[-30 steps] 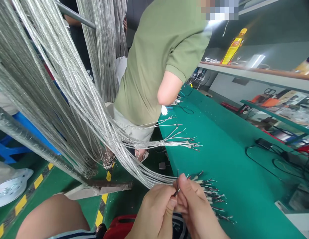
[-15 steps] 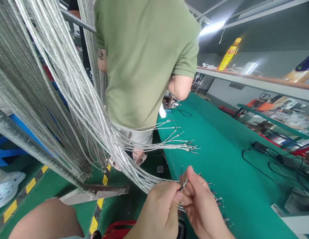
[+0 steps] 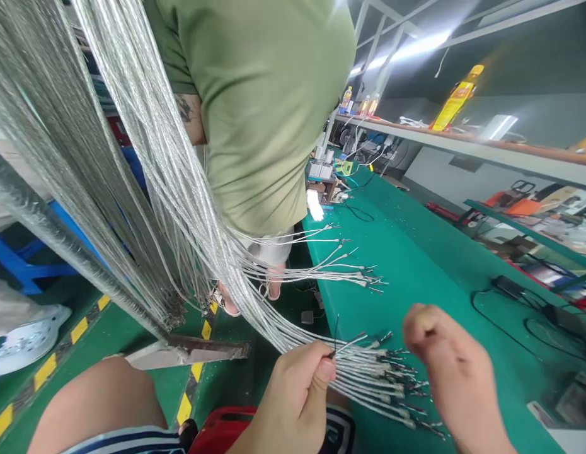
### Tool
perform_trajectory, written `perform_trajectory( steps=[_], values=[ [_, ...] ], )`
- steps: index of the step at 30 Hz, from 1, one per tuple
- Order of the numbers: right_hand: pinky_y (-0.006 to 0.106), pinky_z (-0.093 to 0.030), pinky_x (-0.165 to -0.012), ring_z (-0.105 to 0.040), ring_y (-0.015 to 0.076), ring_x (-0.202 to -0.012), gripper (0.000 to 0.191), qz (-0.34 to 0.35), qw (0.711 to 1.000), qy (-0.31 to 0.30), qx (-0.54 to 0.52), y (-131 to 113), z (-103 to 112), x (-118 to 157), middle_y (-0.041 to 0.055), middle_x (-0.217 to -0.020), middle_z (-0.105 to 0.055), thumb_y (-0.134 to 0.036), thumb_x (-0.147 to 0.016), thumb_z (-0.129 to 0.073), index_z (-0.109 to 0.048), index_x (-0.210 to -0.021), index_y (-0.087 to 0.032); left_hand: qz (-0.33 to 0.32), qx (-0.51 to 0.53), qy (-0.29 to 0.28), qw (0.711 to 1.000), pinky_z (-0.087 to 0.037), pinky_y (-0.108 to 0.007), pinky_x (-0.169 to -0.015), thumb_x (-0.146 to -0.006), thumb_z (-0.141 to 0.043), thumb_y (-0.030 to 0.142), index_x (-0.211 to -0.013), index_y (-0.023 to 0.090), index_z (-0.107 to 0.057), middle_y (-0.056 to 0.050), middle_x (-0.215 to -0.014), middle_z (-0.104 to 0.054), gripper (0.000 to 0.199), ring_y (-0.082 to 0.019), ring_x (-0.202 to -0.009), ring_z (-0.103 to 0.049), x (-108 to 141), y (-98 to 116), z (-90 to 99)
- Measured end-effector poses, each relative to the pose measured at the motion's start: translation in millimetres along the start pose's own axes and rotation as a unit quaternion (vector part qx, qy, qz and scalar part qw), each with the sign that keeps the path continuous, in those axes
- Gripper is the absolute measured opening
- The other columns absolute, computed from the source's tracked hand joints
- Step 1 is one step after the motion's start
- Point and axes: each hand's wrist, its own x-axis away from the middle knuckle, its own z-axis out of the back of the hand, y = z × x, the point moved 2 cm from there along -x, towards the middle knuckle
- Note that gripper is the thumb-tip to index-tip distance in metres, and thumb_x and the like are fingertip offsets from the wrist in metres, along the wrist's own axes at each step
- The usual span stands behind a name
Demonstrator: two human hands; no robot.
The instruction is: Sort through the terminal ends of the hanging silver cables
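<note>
My left hand (image 3: 297, 394) pinches a silvery braided cable close to its end. A thin dark strand (image 3: 336, 331) stands up from the fingertips, and pale and reddish wire ends (image 3: 356, 339) point off to the right. My right hand (image 3: 448, 366) is apart from the cable, over the green bench; its fingers are curled closed, and whatever they hold, if anything, is hidden. Between the hands a bunch of cable ends (image 3: 385, 378) with stripped wires lies on the bench. Farther back rests a smaller group of cable ends (image 3: 363, 276).
Long braided cables (image 3: 179, 170) hang at left beside a metal bar (image 3: 80, 252). A person in a green shirt (image 3: 259, 113) stands ahead by the green bench (image 3: 416, 252). A shelf (image 3: 406, 129) holds a yellow bottle (image 3: 458, 101). Black adapters (image 3: 508, 287) with cords lie at right.
My right hand has let go of the wire ends and moved right, away from my left hand. My left hand keeps its pinch. The person ahead has shifted left in view.
</note>
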Motion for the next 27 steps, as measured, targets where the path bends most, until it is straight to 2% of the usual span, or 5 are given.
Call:
perform_trajectory(
  steps=[6, 13, 18, 22, 27],
  values=[
    [0.029, -0.024, -0.054, -0.031, 0.0132, -0.058, 0.053, -0.078, 0.972, -0.201, -0.097, 24, -56, 16, -0.0043, -0.061, -0.035, -0.061, -0.096, -0.049, -0.042, -0.064, -0.020, -0.059, -0.051, -0.010, 0.997, -0.031, -0.026, -0.059, -0.103, -0.033, 0.033, -0.075, 0.020, -0.048, 0.001, -0.068, -0.050, 0.034, -0.013, -0.063, -0.048, 2, 2, 6.1],
    [0.028, -0.028, -0.055, -0.034, 0.0127, -0.056, 0.053, -0.099, 0.985, -0.111, -0.089, 18, -81, 35, -0.0032, -0.058, -0.038, -0.046, -0.103, -0.042, -0.041, -0.058, -0.019, -0.140, -0.089, 0.037, 0.985, -0.041, -0.028, -0.071, -0.098, -0.048, 0.018, -0.111, 0.028, -0.064, 0.000, -0.091, -0.068, 0.023, -0.015, -0.079, -0.058, 4, -2, 2.3],
    [0.028, -0.025, -0.052, -0.030, 0.0120, -0.056, 0.055, -0.144, 0.982, -0.103, -0.059, 15, -82, 33, -0.0034, -0.057, -0.035, -0.051, -0.101, -0.044, -0.036, -0.057, -0.019, -0.171, -0.127, 0.102, 0.972, -0.045, -0.027, -0.069, -0.095, -0.052, 0.007, -0.115, 0.025, -0.065, 0.000, -0.090, -0.069, 0.029, -0.014, -0.077, -0.059, 7, -8, -0.8],
    [0.029, -0.022, -0.052, -0.025, 0.0121, -0.056, 0.058, -0.153, 0.984, -0.093, -0.011, 12, -83, 32, -0.0036, -0.056, -0.031, -0.054, -0.099, -0.045, -0.029, -0.055, -0.020, -0.254, -0.217, 0.160, 0.929, -0.045, -0.032, -0.073, -0.092, -0.057, 0.003, -0.121, 0.017, -0.063, -0.005, -0.093, -0.069, 0.033, -0.018, -0.079, -0.059, 13, -16, -6.1],
    [0.030, -0.021, -0.051, -0.026, 0.0118, -0.051, 0.059, -0.168, 0.976, -0.129, 0.050, 14, -83, 37, -0.0034, -0.052, -0.032, -0.052, -0.102, -0.040, -0.031, -0.054, -0.019, -0.265, -0.251, 0.162, 0.917, -0.046, -0.034, -0.076, -0.090, -0.059, -0.001, -0.127, 0.016, -0.059, -0.007, -0.100, -0.071, 0.041, -0.019, -0.083, -0.061, 15, -25, -12.6]
  ],
)
